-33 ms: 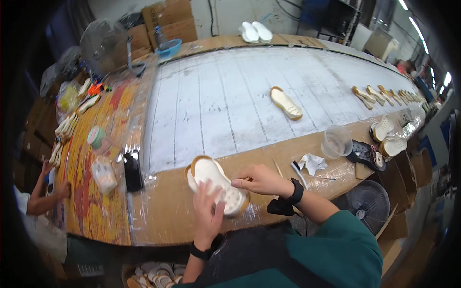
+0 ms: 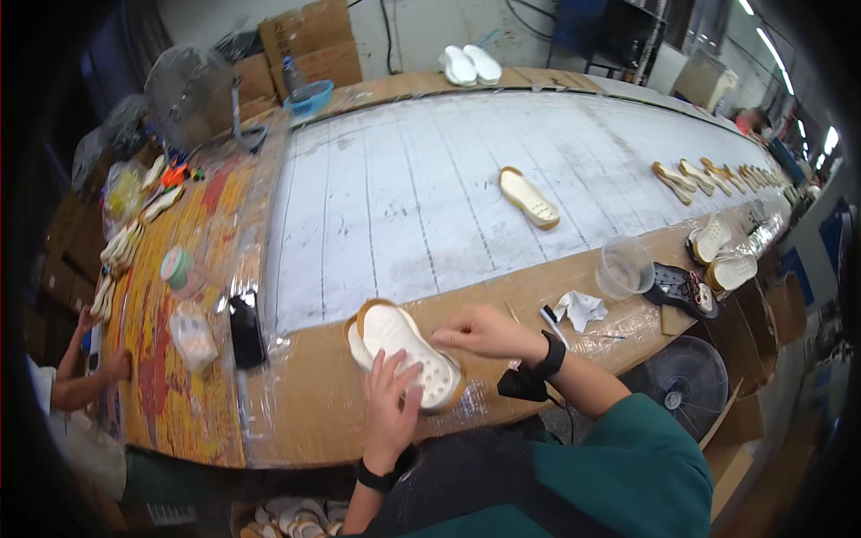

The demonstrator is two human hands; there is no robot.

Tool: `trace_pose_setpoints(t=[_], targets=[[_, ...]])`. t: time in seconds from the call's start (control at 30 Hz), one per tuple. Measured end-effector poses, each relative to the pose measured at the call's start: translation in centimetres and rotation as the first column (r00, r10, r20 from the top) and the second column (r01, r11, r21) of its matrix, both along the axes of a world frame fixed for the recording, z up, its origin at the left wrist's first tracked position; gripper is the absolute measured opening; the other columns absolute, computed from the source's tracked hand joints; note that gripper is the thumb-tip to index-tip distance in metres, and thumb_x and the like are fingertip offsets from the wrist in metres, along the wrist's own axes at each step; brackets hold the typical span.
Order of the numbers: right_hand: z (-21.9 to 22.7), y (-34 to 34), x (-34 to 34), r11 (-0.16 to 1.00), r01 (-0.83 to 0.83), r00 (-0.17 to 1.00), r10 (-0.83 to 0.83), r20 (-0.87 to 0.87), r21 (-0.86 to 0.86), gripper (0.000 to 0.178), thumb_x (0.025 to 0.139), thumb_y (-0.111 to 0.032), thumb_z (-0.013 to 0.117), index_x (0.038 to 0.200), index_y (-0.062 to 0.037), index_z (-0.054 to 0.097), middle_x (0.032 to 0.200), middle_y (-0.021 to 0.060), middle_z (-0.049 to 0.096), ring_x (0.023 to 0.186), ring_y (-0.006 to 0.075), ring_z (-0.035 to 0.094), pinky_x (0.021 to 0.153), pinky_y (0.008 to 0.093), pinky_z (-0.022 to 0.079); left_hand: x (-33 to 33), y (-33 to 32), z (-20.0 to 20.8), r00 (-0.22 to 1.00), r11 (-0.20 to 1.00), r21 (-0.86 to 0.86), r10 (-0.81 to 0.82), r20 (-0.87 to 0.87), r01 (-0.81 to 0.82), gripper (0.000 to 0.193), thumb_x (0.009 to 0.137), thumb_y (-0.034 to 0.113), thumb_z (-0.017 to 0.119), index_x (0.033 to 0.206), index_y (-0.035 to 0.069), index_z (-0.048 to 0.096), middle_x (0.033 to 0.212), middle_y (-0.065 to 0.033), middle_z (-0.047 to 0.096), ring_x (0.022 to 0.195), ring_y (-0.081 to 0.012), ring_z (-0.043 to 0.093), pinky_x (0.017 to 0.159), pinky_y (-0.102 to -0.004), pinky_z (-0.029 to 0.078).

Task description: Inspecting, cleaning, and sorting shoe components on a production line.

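Observation:
A white shoe sole (image 2: 390, 336) with a tan rim lies on the brown film-wrapped table edge (image 2: 305, 403) in front of me. My left hand (image 2: 392, 408) rests flat on its near end and holds it down with the fingers spread. My right hand (image 2: 484, 334) reaches in from the right, its fingertips pinching the sole's right edge. Both wrists wear black bands.
A long white conveyor belt (image 2: 404, 188) carries one more sole (image 2: 529, 197) and several soles (image 2: 691, 175) far right. A clear plastic cup (image 2: 625, 266), crumpled paper (image 2: 581, 309), a black tray (image 2: 679, 289) and a black flat device (image 2: 247, 330) lie near. Another person's hand (image 2: 112, 366) works at left.

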State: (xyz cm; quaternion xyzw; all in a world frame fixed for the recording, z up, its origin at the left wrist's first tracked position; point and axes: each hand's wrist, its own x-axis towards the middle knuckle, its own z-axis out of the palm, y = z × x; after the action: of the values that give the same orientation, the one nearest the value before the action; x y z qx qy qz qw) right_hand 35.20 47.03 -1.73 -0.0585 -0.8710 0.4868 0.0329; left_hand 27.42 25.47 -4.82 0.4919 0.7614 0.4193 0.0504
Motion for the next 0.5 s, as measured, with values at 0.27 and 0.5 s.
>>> trace_pose_setpoints(t=[0.27, 0.5], targets=[[-10.8, 24.8, -5.4, -0.056, 0.997, -0.069, -0.96, -0.272, -0.054, 0.044, 0.079, -0.027, 0.056, 0.11, 0.0041, 0.05, 0.106, 0.0202, 0.055, 0.099, 0.033, 0.052, 0.086, 0.0374, 0.04, -0.5, 0.0, 0.7, 0.997, 0.988, 0.154, -0.034, 0.076, 0.021, 0.029, 0.085, 0.031, 0.05, 0.091, 0.004, 0.06, 0.102, -0.0129, 0.055, 0.103, -0.0324, 0.047, 0.09, -0.0407, 0.034], [-16.1, 28.1, -5.8, -0.132, 0.958, -0.108, -0.988, 0.106, -0.254, 0.055, 0.075, -0.022, 0.052, 0.121, 0.0047, 0.04, 0.105, 0.0284, 0.052, 0.087, 0.0343, 0.058, 0.07, 0.0387, 0.048, -0.4, 0.1, 1.1, 0.963, 0.992, 0.123, 0.001, 0.271, -0.036, 0.019, 0.084, 0.018, 0.054, 0.094, 0.002, 0.06, 0.101, -0.0128, 0.057, 0.102, -0.0275, 0.051, 0.091, -0.0363, 0.036]])
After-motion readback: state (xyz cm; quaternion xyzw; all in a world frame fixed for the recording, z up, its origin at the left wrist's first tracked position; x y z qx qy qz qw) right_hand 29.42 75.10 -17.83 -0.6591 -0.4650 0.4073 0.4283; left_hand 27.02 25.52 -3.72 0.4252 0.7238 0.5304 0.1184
